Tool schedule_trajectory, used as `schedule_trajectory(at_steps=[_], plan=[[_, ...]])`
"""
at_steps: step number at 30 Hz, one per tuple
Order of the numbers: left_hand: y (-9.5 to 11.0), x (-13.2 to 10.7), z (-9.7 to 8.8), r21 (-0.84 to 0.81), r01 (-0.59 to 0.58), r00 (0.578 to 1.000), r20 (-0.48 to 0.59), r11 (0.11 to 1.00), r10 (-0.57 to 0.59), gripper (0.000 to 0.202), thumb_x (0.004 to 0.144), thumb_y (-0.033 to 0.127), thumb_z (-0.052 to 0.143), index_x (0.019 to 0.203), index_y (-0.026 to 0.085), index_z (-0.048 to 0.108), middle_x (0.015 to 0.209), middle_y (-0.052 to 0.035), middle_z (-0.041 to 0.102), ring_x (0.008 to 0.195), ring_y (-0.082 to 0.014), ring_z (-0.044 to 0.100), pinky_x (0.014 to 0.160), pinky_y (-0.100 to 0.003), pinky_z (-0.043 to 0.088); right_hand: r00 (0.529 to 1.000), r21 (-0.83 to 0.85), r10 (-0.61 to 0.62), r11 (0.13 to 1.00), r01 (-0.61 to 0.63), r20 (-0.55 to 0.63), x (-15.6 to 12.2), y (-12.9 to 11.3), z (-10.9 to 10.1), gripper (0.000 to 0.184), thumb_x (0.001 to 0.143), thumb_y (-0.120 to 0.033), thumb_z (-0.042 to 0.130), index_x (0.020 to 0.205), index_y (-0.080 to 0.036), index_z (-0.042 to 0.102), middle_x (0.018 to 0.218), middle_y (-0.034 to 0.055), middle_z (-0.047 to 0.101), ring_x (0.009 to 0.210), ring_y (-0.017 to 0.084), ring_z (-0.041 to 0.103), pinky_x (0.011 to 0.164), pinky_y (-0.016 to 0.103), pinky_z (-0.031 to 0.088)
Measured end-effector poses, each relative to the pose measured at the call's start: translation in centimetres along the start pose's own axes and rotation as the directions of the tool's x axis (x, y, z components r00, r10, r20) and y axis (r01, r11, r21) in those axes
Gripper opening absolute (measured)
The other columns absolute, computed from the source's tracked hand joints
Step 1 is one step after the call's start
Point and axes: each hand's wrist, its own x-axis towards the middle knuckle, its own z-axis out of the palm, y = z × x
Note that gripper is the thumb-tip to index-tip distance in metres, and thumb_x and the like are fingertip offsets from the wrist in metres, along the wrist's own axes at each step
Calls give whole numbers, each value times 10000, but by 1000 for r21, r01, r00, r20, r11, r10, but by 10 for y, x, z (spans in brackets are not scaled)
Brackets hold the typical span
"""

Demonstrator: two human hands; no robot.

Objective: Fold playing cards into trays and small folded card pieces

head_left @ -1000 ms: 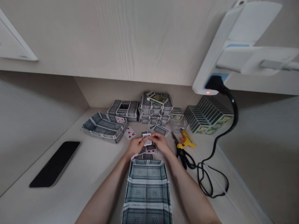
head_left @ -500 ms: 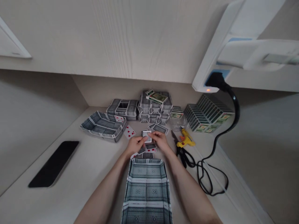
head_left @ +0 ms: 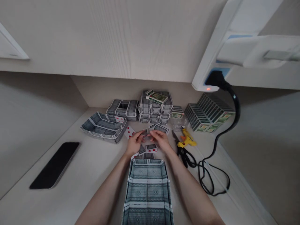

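Over the middle of the desk, my left hand [head_left: 135, 142] and my right hand [head_left: 160, 139] face each other. A playing card [head_left: 147, 134] is pinched between them, tipped so that it shows almost edge-on and looks thin. Beneath my hands lie loose cards, among them a grey-backed card [head_left: 151, 147] over a red-pip one and a heart card [head_left: 129, 132] left of my left hand. Close to me, between my forearms, stands a long open box made of cards [head_left: 147, 184].
A second open card box [head_left: 103, 125] sits at the left, with closed card boxes [head_left: 156, 107] behind. Card packs [head_left: 208, 114] are stacked at the back right. A yellow glue gun [head_left: 187, 139], black scissors [head_left: 185, 156] and a cable [head_left: 217, 142] lie right; a phone [head_left: 55, 165] left.
The card between my hands has tipped from showing its patterned back to nearly edge-on. My fingers have shifted along its edges; the boxes and tools stay put.
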Motion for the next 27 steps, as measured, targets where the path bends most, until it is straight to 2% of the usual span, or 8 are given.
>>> schedule_trajectory(at_steps=[6,10,12,16,18,23,27], plan=[[4,0,-3,-157,41,996,-67,987,-52,351,768,259,437,1083,171,566,845,-47,615,595,-100,531,590,-238,456,999,12,32,999,-32,25,3,5,1,215,566,-300,695,718,-173,612,578,-39,572,456,69,486,466,193,381],[11,-1,-5,-266,91,992,-64,960,-112,416,777,297,415,1154,145,503,692,-13,566,557,-95,489,558,-221,430,999,23,42,999,-42,9,5,8,2,263,540,-284,707,752,-184,587,597,-50,572,435,60,472,444,189,375],[13,0,-5,-292,108,989,-69,950,-133,404,773,349,427,1102,137,527,650,0,542,540,-96,476,530,-217,415,999,7,43,999,-43,13,5,9,1,282,545,-285,704,783,-184,591,606,-48,580,429,59,469,439,191,376],[12,2,-4,-239,119,988,-63,964,-138,302,722,413,502,789,129,582,633,7,534,532,-92,462,498,-204,391,998,-41,43,998,-42,36,6,9,0,246,560,-297,695,748,-164,611,555,-40,575,429,66,475,444,195,386],[9,1,-3,-188,114,989,-69,976,-129,288,719,419,509,728,138,569,591,19,521,527,-93,461,495,-199,386,998,-65,48,997,-46,42,5,10,0,224,567,-306,690,714,-155,613,512,-37,567,425,75,484,450,202,395],[6,-1,-3,-83,80,991,-99,993,-88,291,708,427,528,734,147,600,606,10,569,549,-102,490,507,-198,391,996,-102,67,993,-62,51,4,13,2,227,545,-302,706,679,-167,582,497,-39,572,404,91,500,430,212,394],[10,-1,-3,-153,94,992,-73,984,-106,349,705,450,520,828,140,626,693,-16,623,584,-115,524,526,-210,413,998,-36,67,997,-66,20,6,13,2,243,532,-292,712,703,-173,587,536,-48,576,403,72,479,434,205,387]])
